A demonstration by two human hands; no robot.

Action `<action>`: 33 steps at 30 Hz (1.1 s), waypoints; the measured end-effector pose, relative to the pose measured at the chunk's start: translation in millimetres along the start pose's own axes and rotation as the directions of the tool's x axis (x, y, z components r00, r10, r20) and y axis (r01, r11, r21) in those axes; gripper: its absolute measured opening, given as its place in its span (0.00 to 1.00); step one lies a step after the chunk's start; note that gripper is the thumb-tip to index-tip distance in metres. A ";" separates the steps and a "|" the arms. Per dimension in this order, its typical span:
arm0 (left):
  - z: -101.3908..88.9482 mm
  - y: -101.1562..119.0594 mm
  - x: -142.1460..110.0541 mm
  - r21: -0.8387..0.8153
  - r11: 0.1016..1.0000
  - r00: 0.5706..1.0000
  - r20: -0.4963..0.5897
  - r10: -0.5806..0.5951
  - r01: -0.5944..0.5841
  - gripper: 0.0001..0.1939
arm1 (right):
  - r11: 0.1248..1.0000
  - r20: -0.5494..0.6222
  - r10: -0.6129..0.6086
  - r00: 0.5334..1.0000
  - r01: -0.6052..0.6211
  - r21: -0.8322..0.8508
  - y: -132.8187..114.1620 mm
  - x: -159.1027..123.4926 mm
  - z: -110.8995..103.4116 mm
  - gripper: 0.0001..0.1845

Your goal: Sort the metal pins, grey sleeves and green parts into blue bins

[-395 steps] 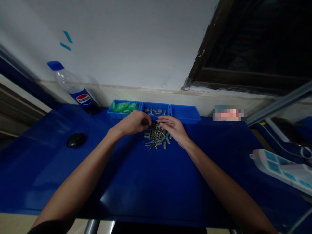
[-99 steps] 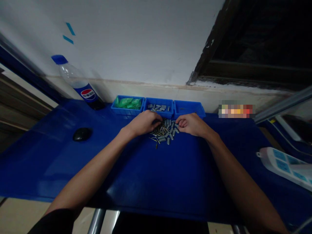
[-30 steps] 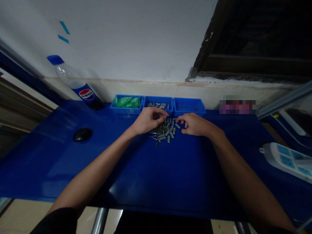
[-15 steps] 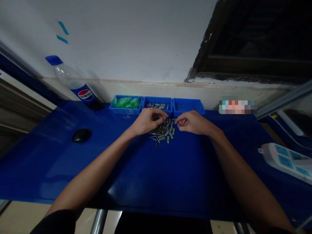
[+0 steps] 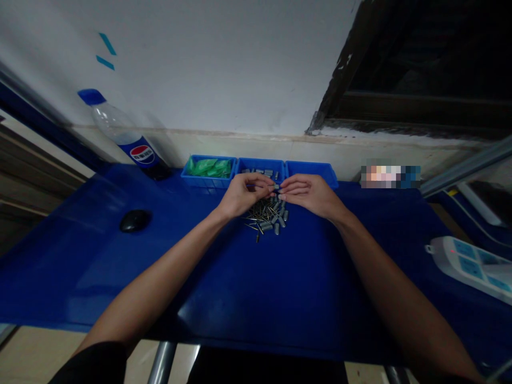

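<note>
My left hand [image 5: 245,196] is closed in a pinch at the fingertips around a small grey metal cylinder [image 5: 276,186]. Facing it, my right hand [image 5: 310,195] has its fingers pressed together, tips beside the cylinder's right end; what they hold, if anything, is too small to make out. Under both hands a pile lies on the blue table, made of thin brass and silver-coloured pins [image 5: 262,212] and loose grey cylinders [image 5: 281,222]. Part of the pile is hidden by my left hand.
Behind the hands stand three blue bins: a left bin [image 5: 208,182] with green plastic packets, a middle bin [image 5: 261,162] with grey cylinders, and a right bin [image 5: 312,168]. A cola bottle [image 5: 142,152] and black mouse [image 5: 134,221] are left; a power strip [image 5: 460,261] lies right.
My right hand has moved left and slightly up from the pile's right edge to meet my left hand. The grey cylinder now shows between the fingertips.
</note>
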State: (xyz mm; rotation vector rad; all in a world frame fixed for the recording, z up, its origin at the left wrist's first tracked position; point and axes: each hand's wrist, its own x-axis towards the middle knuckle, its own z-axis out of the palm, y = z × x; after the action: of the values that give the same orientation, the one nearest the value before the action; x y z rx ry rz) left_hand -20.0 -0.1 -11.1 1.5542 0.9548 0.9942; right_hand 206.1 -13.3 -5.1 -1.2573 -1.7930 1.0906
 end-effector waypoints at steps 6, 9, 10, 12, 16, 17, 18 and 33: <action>-6.3 -5.2 4.1 0.047 0.998 0.974 -0.227 -0.024 0.036 0.20 | 0.820 0.242 -0.052 0.969 0.180 -0.544 13.8 -3.3 -10.2 0.21; -6.7 -4.9 3.7 0.053 0.998 0.973 -0.232 -0.017 0.030 0.21 | 0.759 0.266 -0.087 0.960 0.237 -0.607 22.7 -2.2 -10.3 0.25; -6.5 -4.5 3.4 0.052 0.998 0.976 -0.217 -0.012 0.024 0.21 | 0.746 0.265 -0.095 0.959 0.245 -0.620 25.4 -1.5 -10.3 0.25; -5.7 -3.5 2.9 0.046 0.999 0.985 -0.172 -0.002 0.010 0.19 | 0.726 0.259 -0.096 0.961 0.246 -0.642 30.1 0.1 -10.8 0.24; -2.9 0.0 2.2 0.059 0.998 0.993 -0.117 0.025 -0.019 0.15 | 0.678 0.237 -0.067 0.969 0.218 -0.701 34.6 3.3 -13.4 0.23; -2.2 1.3 1.9 0.066 0.997 0.994 -0.107 0.032 -0.025 0.15 | 0.662 0.234 -0.056 0.971 0.211 -0.719 34.5 3.6 -13.9 0.23; -1.6 2.8 1.5 0.075 0.997 0.994 -0.099 0.038 -0.030 0.14 | 0.649 0.234 -0.046 0.971 0.207 -0.732 33.9 3.6 -14.4 0.23; 1.1 6.3 -0.6 0.150 0.986 0.995 -0.042 0.086 -0.079 0.13 | 0.598 0.196 0.085 0.977 0.107 -0.795 27.7 -0.1 -23.0 0.16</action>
State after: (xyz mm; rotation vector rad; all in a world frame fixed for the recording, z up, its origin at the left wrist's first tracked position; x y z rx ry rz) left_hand -18.6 -2.1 -5.1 1.7120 1.0240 1.0425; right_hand 236.8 -2.7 -20.6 -1.6571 -2.6120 0.3504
